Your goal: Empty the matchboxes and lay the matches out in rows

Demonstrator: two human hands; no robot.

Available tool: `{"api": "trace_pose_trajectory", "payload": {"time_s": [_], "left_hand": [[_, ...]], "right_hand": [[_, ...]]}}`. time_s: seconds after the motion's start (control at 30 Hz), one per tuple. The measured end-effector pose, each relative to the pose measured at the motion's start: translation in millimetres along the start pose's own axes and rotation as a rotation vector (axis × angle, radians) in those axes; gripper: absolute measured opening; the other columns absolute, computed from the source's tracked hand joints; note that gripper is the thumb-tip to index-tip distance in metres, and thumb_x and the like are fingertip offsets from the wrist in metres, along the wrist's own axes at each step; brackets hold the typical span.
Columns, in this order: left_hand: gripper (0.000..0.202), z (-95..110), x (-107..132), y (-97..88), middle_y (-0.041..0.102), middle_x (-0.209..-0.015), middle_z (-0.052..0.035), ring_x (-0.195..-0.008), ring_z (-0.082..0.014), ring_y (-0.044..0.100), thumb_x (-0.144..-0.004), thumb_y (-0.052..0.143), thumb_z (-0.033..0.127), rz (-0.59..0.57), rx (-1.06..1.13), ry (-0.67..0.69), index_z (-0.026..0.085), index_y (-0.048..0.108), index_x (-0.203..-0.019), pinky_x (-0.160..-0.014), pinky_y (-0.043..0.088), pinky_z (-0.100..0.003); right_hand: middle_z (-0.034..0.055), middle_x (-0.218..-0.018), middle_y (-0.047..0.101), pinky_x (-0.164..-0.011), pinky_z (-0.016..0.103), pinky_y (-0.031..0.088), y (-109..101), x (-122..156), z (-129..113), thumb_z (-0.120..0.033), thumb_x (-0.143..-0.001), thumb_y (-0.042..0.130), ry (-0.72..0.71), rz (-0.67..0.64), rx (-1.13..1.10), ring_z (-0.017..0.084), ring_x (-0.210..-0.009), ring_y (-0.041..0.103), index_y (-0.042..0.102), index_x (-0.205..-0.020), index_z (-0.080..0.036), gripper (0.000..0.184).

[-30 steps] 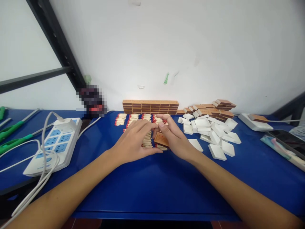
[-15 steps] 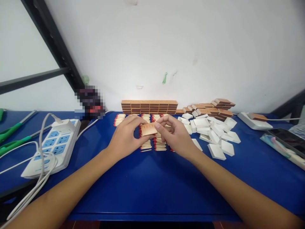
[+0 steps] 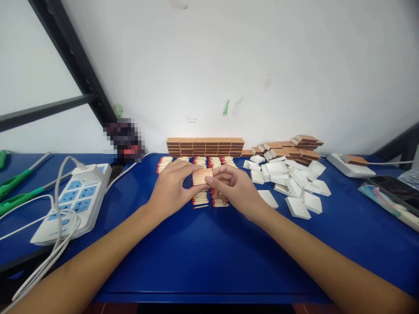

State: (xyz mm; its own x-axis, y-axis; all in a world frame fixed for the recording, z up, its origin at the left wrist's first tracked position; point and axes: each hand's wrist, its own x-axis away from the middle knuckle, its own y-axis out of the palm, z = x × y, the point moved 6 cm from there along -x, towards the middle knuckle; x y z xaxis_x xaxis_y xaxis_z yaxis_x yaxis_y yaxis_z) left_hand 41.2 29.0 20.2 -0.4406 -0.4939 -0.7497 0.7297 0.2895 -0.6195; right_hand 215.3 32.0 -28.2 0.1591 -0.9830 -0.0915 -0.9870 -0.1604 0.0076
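A tan matchbox (image 3: 202, 176) is held over the rows of matches, pinched between both hands. My left hand (image 3: 172, 185) grips its left side, thumb along the near edge and fingers behind. On its right side, my right hand (image 3: 234, 187) presses with the thumb, the other fingers curled behind. Red-tipped matches (image 3: 200, 200) lie in several neat stacks beneath and behind the hands, partly hidden by them. White matchbox trays (image 3: 288, 174) form a loose heap right of my right hand.
A wall of stacked matchboxes (image 3: 205, 147) stands at the back, with looser matchboxes (image 3: 291, 148) to its right. A power strip (image 3: 77, 198) with white cables and green-handled tools (image 3: 19, 185) are at left. A phone (image 3: 397, 189) lies at right on the blue table (image 3: 203, 257).
The matchbox has turned more level and shifted slightly left. My right hand has slid left along with it, its fingers a little lower.
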Motion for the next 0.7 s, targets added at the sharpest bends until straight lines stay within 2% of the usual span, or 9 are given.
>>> {"api": "trace_pose_trajectory", "payload": {"time_s": [0.1, 0.2, 0.3, 0.4, 0.57, 0.7], "left_hand": [[0.040, -3.1, -0.2, 0.2, 0.080, -0.109, -0.0071, -0.098, -0.0236, 0.074, -0.088, 0.085, 0.039, -0.017, -0.006, -0.044, 0.022, 0.071, -0.122, -0.091, 0.057, -0.039], [0.041, -7.4, -0.3, -1.3, 0.080, -0.107, -0.0051, -0.096, -0.0219, 0.074, -0.085, 0.088, 0.035, -0.013, -0.008, -0.089, 0.021, 0.071, -0.120, -0.089, 0.058, -0.037], [0.035, -8.7, -0.1, -2.8, 0.081, -0.102, -0.0036, -0.090, -0.0199, 0.074, -0.085, 0.088, 0.033, 0.001, -0.002, -0.084, 0.021, 0.072, -0.113, -0.084, 0.059, -0.034], [0.034, -8.0, 0.4, -2.7, 0.081, -0.104, -0.0040, -0.090, -0.0201, 0.074, -0.086, 0.087, 0.032, 0.004, -0.004, -0.070, 0.021, 0.073, -0.115, -0.084, 0.058, -0.033], [0.039, -9.9, 1.8, 1.9, 0.081, -0.110, -0.0056, -0.094, -0.0226, 0.075, -0.088, 0.085, 0.038, -0.061, -0.026, -0.057, 0.021, 0.072, -0.120, -0.086, 0.058, -0.035], [0.042, -16.8, 2.5, 4.5, 0.081, -0.110, -0.0066, -0.095, -0.0251, 0.076, -0.091, 0.080, 0.047, -0.137, -0.077, -0.072, 0.022, 0.071, -0.124, -0.086, 0.058, -0.038]], "right_hand": [[-0.0001, -0.074, 0.070, -0.037, 0.021, 0.045, -5.8, -1.6, -2.1, -0.057, -0.073, 0.091, -0.030, 0.077, -0.034, 0.013, -0.054, 0.063, 0.066, -0.097, -0.020, 0.051], [0.0012, -0.078, 0.071, -0.036, 0.020, 0.044, -11.2, -2.0, -6.8, -0.056, -0.073, 0.091, -0.069, 0.120, -0.012, 0.013, -0.055, 0.062, 0.068, -0.097, -0.019, 0.050], [0.0031, -0.086, 0.072, -0.037, 0.020, 0.046, -11.1, -2.0, -10.1, -0.055, -0.076, 0.089, -0.098, 0.077, 0.003, 0.014, -0.061, 0.065, 0.069, -0.100, -0.019, 0.047], [0.0038, -0.088, 0.071, -0.039, 0.021, 0.048, -8.5, -2.0, -10.1, -0.054, -0.077, 0.089, -0.098, 0.033, 0.008, 0.015, -0.065, 0.066, 0.069, -0.100, -0.019, 0.046], [0.0010, -0.073, 0.067, -0.039, 0.022, 0.045, -7.3, -2.1, -7.9, -0.058, -0.077, 0.087, -0.085, 0.055, 0.040, 0.015, -0.057, 0.063, 0.068, -0.093, -0.019, 0.046], [-0.0006, -0.060, 0.064, -0.040, 0.023, 0.043, -11.1, -2.5, -5.3, -0.063, -0.082, 0.082, -0.057, 0.083, 0.120, 0.011, -0.045, 0.053, 0.067, -0.087, -0.019, 0.046]]}}
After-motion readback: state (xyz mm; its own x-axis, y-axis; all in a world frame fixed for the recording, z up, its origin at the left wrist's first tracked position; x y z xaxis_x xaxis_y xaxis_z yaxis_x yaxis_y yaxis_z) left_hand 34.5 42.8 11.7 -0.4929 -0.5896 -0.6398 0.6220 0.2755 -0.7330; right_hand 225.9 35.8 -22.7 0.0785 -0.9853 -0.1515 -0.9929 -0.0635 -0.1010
